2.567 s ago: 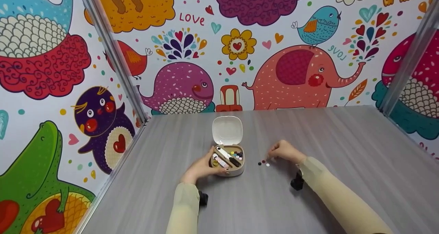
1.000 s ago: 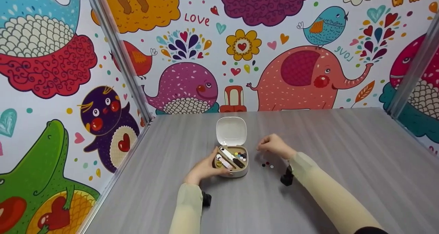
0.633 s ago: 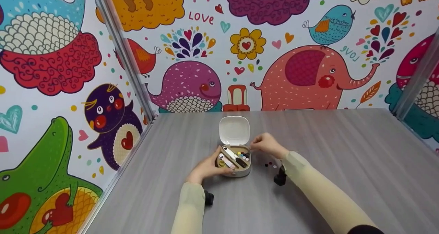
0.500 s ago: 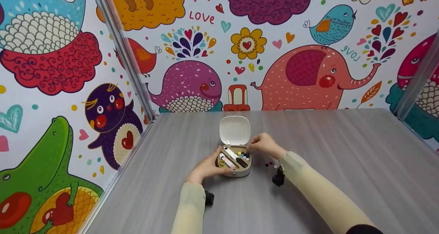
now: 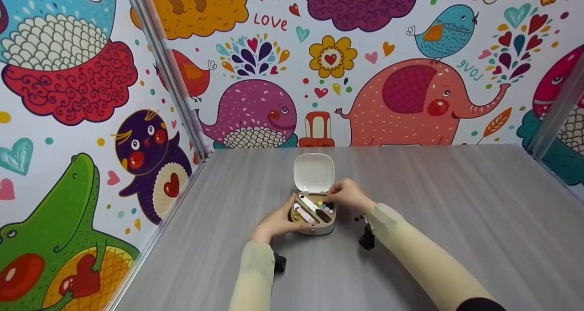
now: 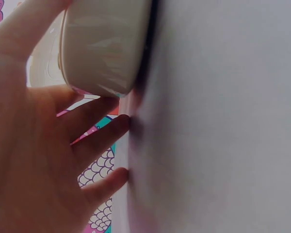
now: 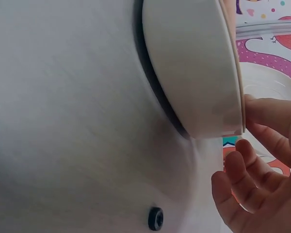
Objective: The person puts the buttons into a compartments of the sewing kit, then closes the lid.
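A small white box [image 5: 321, 230] with its lid [image 5: 314, 173] raised stands on the table, looking like a sewing kit. My left hand [image 5: 277, 220] grips its left side, thumb in front; the left wrist view shows thumb and fingers round the box wall [image 6: 104, 46]. My right hand [image 5: 350, 194] has its thumb and forefinger tips over the right compartment. In the right wrist view those tips go behind the rim, so whatever they pinch is hidden. Colored buttons [image 5: 325, 207] lie in that compartment. Beside them sit a white-and-black tool [image 5: 315, 208] and a pink-and-white item [image 5: 303, 213].
A few loose buttons [image 5: 357, 219] lie on the grey table right of the box, partly behind the right wrist. One black button [image 7: 155, 219] shows close up in the right wrist view. Patterned walls [image 5: 255, 106] rise behind and to the left.
My right hand has moved left from beside the loose buttons to the box's right compartment, its fingertips now over the rim. The left hand keeps its grip on the box.
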